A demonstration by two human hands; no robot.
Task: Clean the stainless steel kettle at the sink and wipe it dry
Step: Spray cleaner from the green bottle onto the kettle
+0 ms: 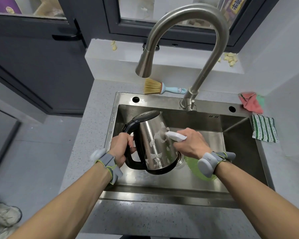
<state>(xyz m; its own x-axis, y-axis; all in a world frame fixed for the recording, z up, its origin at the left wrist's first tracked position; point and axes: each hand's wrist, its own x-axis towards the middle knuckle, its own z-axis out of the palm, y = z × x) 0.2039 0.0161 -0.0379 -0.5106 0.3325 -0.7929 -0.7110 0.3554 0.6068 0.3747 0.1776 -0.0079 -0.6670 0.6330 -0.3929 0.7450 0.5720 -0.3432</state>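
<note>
Mid-scrub, by the look of it: suds in patches over the steel, no water running from the tap, no rinse or dry wipe begun. Soaping under way, then; rinsing and drying still to come.

At centre-left of the frame, left hand (122,149) wrapped tight round the black handle, fingers curled through the loop, holding the kettle (155,144) tilted above the sink (240,152), lid toward the back wall, base toward the near rim. Just right of it, right hand (191,144) clamped on a white sponge (175,136), pressed against the kettle's foamy right flank. Below the right wrist, something green (199,171) lying in the basin beside the drain; hard to tell what.

Room for moving: basin walls close on the left, kettle handle and left knuckles near the left rim, so little slack for swinging that way. More open basin to the right and toward the near edge. Overhead, tap spout (143,66) hanging at upper centre, well above the lid, leaving space to lift the kettle under it for rinsing. Behind the sink, a brush (160,87) on the counter. At far right, a pink-and-green cloth (251,102) and a striped cloth (264,128) on the counter just beside the rim, within likely reach for drying.
</note>
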